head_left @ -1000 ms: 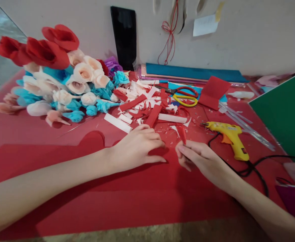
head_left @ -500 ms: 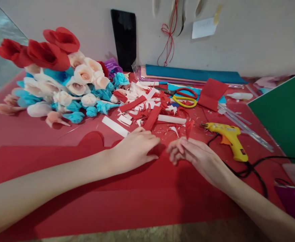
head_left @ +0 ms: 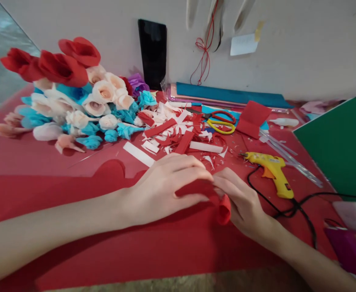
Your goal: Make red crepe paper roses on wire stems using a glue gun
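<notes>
My right hand (head_left: 241, 202) is closed around a small rolled piece of red crepe paper (head_left: 224, 209), whose curled end pokes out below the fingers. From the left, my left hand (head_left: 168, 184) reaches over to it, thumb and fingers apart, fingertips close against the right hand's fingers. Whether those left fingertips pinch any paper is hard to see, red lying on red. Beneath both hands spreads a flat sheet of red paper (head_left: 153, 239). A rounded red petal piece (head_left: 111, 168) lies behind my left forearm.
Handmade paper flowers (head_left: 83, 105) pile up at the left. Paper scraps (head_left: 178, 129) and scissors (head_left: 222, 126) lie ahead. At the right are a yellow glue gun (head_left: 270, 168) with a black cord, clear glue sticks (head_left: 293, 160) and a green board (head_left: 336, 146). A black phone (head_left: 153, 52) leans on the wall.
My left hand has moved right until its fingertips meet the right hand. My right hand has turned, and the red paper that stuck up behind it now shows as a roll below its fingers.
</notes>
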`<state>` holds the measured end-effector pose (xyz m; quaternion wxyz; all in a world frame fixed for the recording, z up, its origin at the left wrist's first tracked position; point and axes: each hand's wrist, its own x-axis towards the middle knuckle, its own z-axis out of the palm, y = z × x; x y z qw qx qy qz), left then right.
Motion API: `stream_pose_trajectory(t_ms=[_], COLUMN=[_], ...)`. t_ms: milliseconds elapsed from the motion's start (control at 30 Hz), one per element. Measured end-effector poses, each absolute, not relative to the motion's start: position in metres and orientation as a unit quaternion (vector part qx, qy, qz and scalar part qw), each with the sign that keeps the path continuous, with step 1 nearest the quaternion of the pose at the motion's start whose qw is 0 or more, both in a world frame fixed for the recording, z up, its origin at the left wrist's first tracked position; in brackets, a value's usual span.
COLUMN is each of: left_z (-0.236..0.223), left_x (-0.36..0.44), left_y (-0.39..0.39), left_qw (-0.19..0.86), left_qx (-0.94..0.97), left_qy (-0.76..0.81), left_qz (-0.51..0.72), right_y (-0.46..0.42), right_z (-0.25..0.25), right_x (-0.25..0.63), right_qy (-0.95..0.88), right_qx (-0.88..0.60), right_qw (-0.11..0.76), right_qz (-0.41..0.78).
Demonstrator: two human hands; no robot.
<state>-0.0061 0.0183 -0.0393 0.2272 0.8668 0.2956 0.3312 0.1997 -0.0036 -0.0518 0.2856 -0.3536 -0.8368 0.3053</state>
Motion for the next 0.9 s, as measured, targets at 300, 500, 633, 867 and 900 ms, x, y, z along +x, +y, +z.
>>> stream_pose_trajectory(t_ms=[300, 500, 633, 867, 900], left_z=[-0.025, -0.026, -0.027, -0.028, -0.028], left_x=[-0.004, -0.004, -0.003, -0.002, -0.002], left_y=[0.007, 0.006, 0.006, 0.009, 0.009], left_qw=[0.198, 0.228, 0.287, 0.336, 0.338], left_qx=[0.879, 0.874, 0.848, 0.812, 0.808], left_qy=[0.256, 0.243, 0.250, 0.233, 0.233], left_qz=[0.350, 0.355, 0.368, 0.416, 0.423], right_y=[-0.009, -0.014, -0.017, -0.023, -0.023], right_z=[-0.046, -0.040, -0.035, -0.034, -0.034], right_x=[0.191, 0.186, 0.184, 0.186, 0.187], right_qy=[-0.846, -0.829, -0.821, -0.820, -0.820], right_qx=[-0.318, -0.311, -0.319, -0.331, -0.331], right_qw=[0.263, 0.218, 0.210, 0.234, 0.239], right_qz=[0.338, 0.410, 0.424, 0.405, 0.401])
